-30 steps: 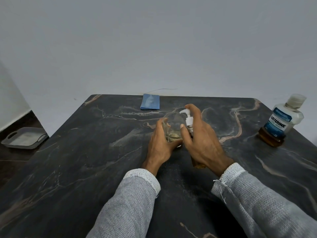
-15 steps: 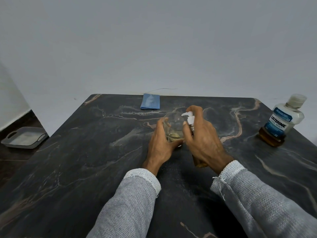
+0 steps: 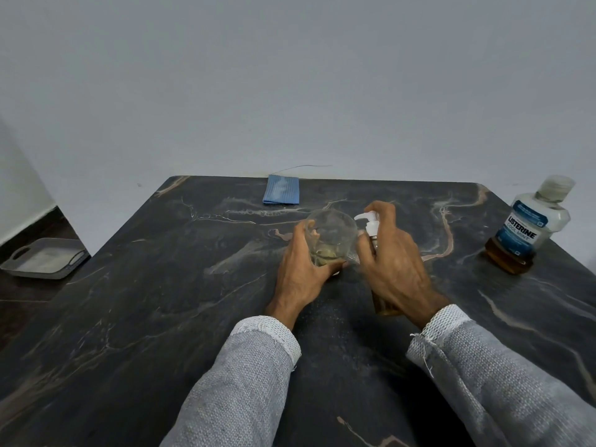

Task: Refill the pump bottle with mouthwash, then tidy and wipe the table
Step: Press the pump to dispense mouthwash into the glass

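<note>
Dark marble table (image 3: 161, 301): my left hand (image 3: 301, 269) grips the glass (image 3: 330, 235) mid-table; my right hand (image 3: 392, 269) clasps the pump bottle (image 3: 371, 225); mouthwash bottle (image 3: 525, 230) stands at the right edge.

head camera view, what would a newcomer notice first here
The two hands at the table's middle draw the eye: the left hand grips a clear glass holding a little amber liquid, and the right hand holds a pump bottle, nozzle aimed at the glass. At the right edge stands a Listerine bottle, mostly empty, and a folded blue cloth lies at the far edge.
</note>
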`<state>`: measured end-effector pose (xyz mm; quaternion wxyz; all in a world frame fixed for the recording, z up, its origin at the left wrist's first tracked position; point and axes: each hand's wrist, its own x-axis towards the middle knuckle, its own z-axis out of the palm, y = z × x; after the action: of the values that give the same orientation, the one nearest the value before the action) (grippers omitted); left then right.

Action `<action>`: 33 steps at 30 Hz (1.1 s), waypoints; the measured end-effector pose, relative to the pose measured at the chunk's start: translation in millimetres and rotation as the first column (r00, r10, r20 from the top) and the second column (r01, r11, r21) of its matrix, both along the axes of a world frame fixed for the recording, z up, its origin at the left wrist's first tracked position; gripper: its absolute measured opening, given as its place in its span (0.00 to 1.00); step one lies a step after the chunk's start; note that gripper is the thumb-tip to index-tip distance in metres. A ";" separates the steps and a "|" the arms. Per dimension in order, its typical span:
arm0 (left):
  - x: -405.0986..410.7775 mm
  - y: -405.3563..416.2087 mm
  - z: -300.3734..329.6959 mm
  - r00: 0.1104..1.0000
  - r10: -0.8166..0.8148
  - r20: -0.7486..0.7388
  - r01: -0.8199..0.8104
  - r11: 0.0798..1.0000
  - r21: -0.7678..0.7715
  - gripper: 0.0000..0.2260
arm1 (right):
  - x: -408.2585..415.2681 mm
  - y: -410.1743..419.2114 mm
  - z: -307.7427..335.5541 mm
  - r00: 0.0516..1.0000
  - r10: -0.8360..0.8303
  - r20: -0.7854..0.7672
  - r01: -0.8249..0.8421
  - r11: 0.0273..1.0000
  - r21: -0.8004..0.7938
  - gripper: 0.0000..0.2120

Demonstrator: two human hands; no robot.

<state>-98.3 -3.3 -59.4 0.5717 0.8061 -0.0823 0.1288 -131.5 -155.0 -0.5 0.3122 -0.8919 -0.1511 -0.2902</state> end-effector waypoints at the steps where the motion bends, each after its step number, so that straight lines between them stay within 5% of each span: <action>1: 0.1 -0.1 0.2 1.000 -0.005 -0.003 0.005 1.000 -0.004 0.43 | 0.0 0.2 0.6 1.000 0.005 -0.004 -0.005 1.000 0.004 0.16; 11: -3.7 0.4 4.0 1.000 -0.005 -0.025 0.005 1.000 -0.017 0.41 | -3.0 18.8 7.3 0.992 0.127 -0.015 -0.127 0.992 -0.010 0.17; 33: -5.3 -0.8 5.8 0.999 0.003 -0.036 -0.004 1.000 -0.001 0.43 | -3.4 5.3 4.3 0.999 0.048 -0.007 -0.048 0.998 0.047 0.15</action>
<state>-103.5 -4.1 -53.6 0.5733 0.8081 -0.0706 0.1154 -134.9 -149.7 3.8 0.3406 -0.8816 -0.1643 -0.2824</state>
